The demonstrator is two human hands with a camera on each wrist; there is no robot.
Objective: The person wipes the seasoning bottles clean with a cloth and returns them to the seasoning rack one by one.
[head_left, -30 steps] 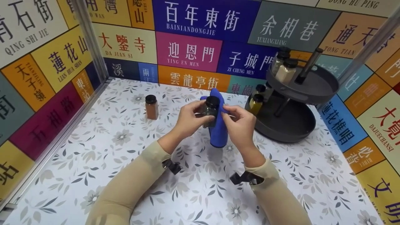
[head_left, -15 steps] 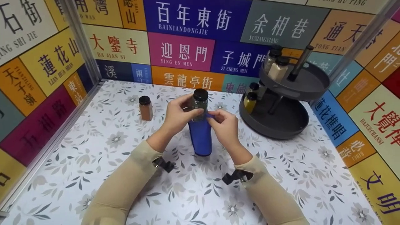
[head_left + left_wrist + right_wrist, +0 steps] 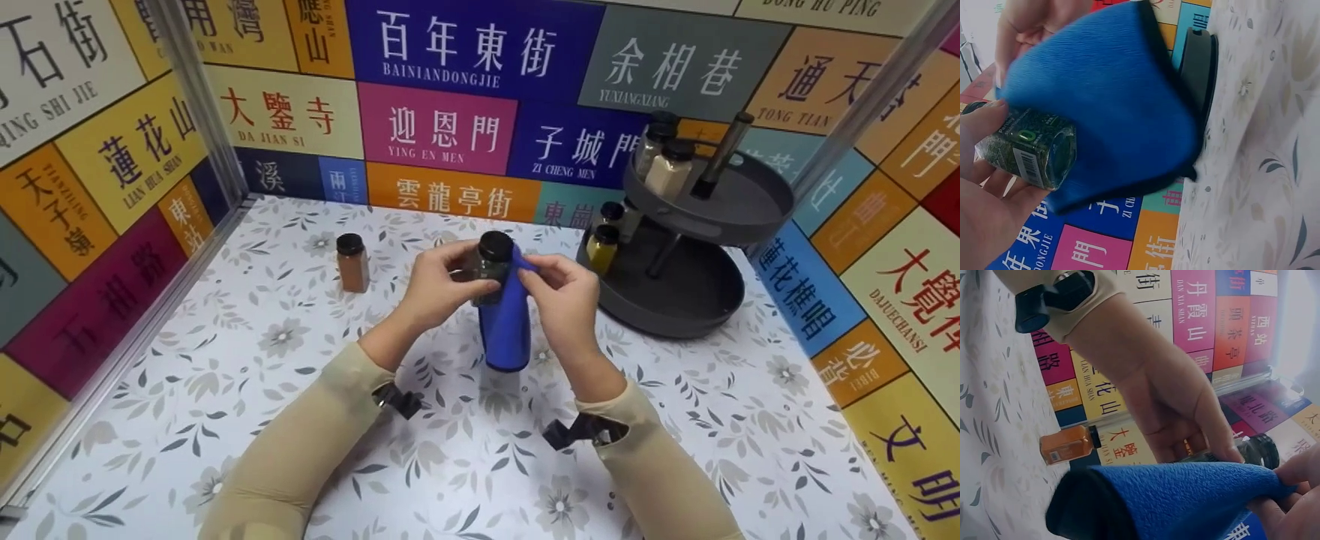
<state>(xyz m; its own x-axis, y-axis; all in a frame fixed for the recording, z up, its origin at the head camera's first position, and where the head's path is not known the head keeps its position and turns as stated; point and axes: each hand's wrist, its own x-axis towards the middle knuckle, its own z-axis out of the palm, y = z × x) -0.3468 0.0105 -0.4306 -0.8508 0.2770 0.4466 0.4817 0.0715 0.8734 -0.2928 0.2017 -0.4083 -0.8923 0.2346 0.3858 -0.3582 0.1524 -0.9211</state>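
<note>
My left hand [image 3: 439, 289] grips a glass spice jar [image 3: 1033, 147] with dark green contents and a black lid, held above the table. A barcode label shows on its side in the left wrist view. Between thumb and fingers, my right hand [image 3: 562, 292] pinches the upper edge of a blue cloth [image 3: 508, 330] with dark trim. The cloth hangs down against the jar, its lower edge above the table. In the right wrist view the cloth [image 3: 1185, 495] covers part of the jar [image 3: 1258, 451].
A jar of orange-brown powder [image 3: 352, 266] with a black lid stands on the table to the left. At the back right is a dark two-tier round rack [image 3: 675, 307]; it bears a pale-powder jar [image 3: 667, 171], a yellow jar [image 3: 602, 251] and others. Sign-printed panels wall the table.
Both hands, with jar and cloth, shift left in view, then slightly back right as the head view moves. The cloth swings from beside the jar to below it, then partly back beside it.
</note>
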